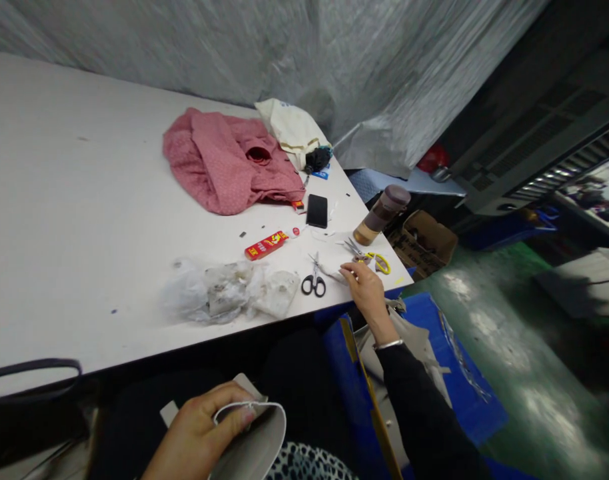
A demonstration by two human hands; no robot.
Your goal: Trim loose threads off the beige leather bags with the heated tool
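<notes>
My left hand is closed on a pale grey cloth piece, thumb over its folded edge. The piece curves open below the table edge, over my lap. My right hand reaches to the front right corner of the table, fingertips pinched together at a slim greyish object whose kind is unclear. Just left of it lie small black-handled scissors. Yellow-handled scissors lie just beyond my right hand, partly hidden by it.
On the white table are crumpled clear plastic bags, a red bottle, a black phone-like slab, a pink garment and a cream cloth bag. A drink bottle stands near the right edge. Blue bins sit below.
</notes>
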